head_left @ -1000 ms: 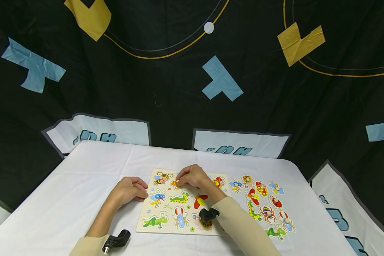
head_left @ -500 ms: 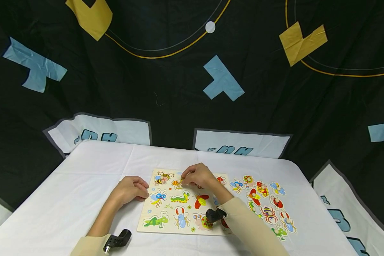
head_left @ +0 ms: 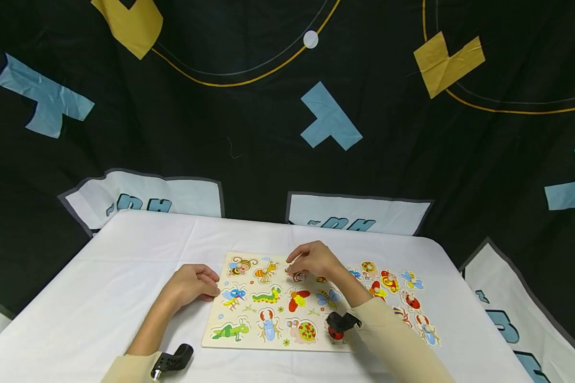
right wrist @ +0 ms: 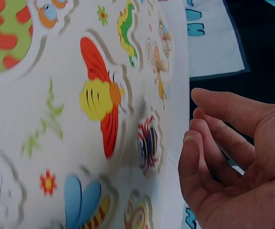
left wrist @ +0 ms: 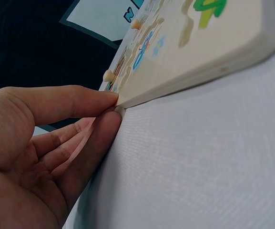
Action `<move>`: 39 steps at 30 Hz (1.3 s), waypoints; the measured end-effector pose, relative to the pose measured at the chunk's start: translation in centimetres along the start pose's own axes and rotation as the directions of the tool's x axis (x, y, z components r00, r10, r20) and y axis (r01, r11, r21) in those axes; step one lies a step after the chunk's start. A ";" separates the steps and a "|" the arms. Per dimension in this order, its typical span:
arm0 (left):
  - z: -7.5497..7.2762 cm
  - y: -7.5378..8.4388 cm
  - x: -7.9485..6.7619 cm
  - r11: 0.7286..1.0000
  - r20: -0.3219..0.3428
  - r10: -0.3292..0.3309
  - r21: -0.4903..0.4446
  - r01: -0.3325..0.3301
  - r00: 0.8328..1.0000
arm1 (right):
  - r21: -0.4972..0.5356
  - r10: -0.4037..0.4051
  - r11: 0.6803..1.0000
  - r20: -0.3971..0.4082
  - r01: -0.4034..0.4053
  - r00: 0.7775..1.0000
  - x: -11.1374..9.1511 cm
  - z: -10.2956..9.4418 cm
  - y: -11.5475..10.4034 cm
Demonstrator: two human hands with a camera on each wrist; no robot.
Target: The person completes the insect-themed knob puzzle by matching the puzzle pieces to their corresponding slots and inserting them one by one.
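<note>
My left hand (head_left: 191,285) pinches the left edge of the wooden puzzle board (head_left: 249,311) between finger and thumb; the left wrist view shows both fingertips at its corner. Over the board's back row, my right hand (head_left: 316,259) hovers with loosely bent fingers and nothing between them. In the right wrist view its fingertips are apart from the board. Closest to that hand is the spider picture (right wrist: 148,143). A knobbed orange wasp piece (head_left: 265,272) sits in the back row, beside a knobbed bee piece (head_left: 241,266).
Several loose insect pieces lie on the white cloth right of the board, among them a ladybird (head_left: 410,300), a stag beetle (head_left: 427,330) and a blue-winged bee (head_left: 411,280). My right sleeve (head_left: 397,335) hides some of them. A black curtain (head_left: 249,133) hangs behind the table (head_left: 139,250).
My right hand has let go of the wasp piece's knob and moved right along the back row to above the spider picture. The left hand stays at the board's edge.
</note>
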State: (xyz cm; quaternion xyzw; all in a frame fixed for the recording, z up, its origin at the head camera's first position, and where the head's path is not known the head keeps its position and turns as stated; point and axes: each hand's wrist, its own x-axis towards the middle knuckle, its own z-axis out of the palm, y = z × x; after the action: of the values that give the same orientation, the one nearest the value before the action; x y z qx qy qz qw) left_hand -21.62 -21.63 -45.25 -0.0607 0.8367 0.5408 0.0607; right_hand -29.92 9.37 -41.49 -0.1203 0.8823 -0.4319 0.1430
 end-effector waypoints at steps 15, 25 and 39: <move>0.1 -0.1 0.1 1.000 -0.001 -0.019 -0.020 0.019 1.000 | -0.076 0.025 0.997 -0.051 -0.029 0.998 -1.3 -4.2 0.3; 0.0 0.0 0.1 1.000 0.002 -0.015 -0.013 0.015 1.000 | -0.098 0.015 0.995 -0.021 -0.017 1.000 -3.3 -6.9 1.7; 0.0 -0.2 0.2 1.000 0.012 -0.011 -0.002 0.011 1.000 | -0.137 0.070 0.988 -0.050 -0.076 0.996 -6.4 -10.1 3.7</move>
State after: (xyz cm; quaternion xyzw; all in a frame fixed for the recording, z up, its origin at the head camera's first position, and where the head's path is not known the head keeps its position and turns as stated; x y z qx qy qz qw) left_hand -21.76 -21.75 -45.48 -0.0623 0.8355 0.5417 0.0685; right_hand -27.93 21.07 -37.60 -0.0878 0.9171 -0.3664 0.1302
